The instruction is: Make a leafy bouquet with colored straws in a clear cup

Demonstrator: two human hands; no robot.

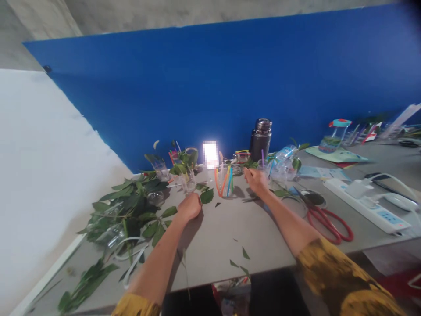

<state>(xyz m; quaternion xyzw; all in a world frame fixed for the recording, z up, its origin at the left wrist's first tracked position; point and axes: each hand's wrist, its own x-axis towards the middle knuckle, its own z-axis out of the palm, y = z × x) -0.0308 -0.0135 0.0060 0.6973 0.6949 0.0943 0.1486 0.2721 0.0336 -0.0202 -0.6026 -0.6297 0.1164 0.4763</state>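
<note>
My left hand (190, 207) is closed and rests low over the table, its fingers turned away from me. Green leaves (207, 196) show just past its knuckles; whether they are in its grip is hidden. To its right stands a clear plastic cup with colored drinking straws (225, 182), orange, blue and green. Beyond that cup my right hand (256, 181) is closed, thumb and fingers together near some foliage, and what they hold cannot be made out. Behind my left hand, another clear cup (188, 181) has leafy cuttings in it.
A leafy heap (126, 199) covers the left side. At the back stand a dark thermos (261, 140) and a bright, blurred-out patch. To the right lie red-handled scissors (329, 224), a tape roll, a plastic bottle (285, 153) and a white power strip (368, 206). Leaf scraps lie near the front edge.
</note>
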